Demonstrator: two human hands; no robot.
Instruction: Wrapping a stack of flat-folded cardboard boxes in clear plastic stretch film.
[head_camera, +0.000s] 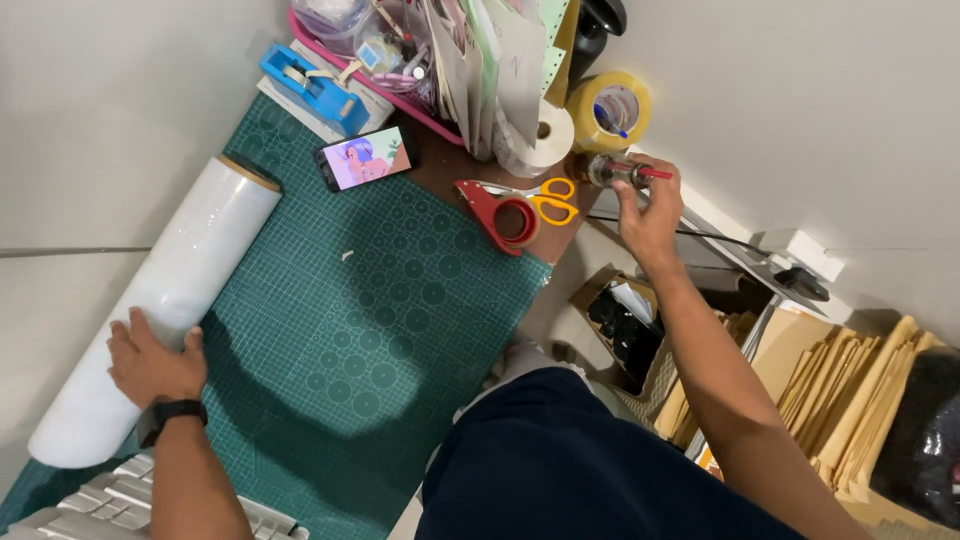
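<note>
While hands (155, 362) work, scissors (548, 200) lie nearby

Seen from above, both forearms are bare to the elbow, no sleeves in view; a black smartwatch (168, 416) on a black band circles the left wrist; the right wrist carries nothing; dark navy trousers (560, 470) cover the lap; no rings show on the fingers.

Bright, even indoor light, soft shadow on the green cutting mat (400, 300) beside the left hand's fingers, edges bowed.
</note>
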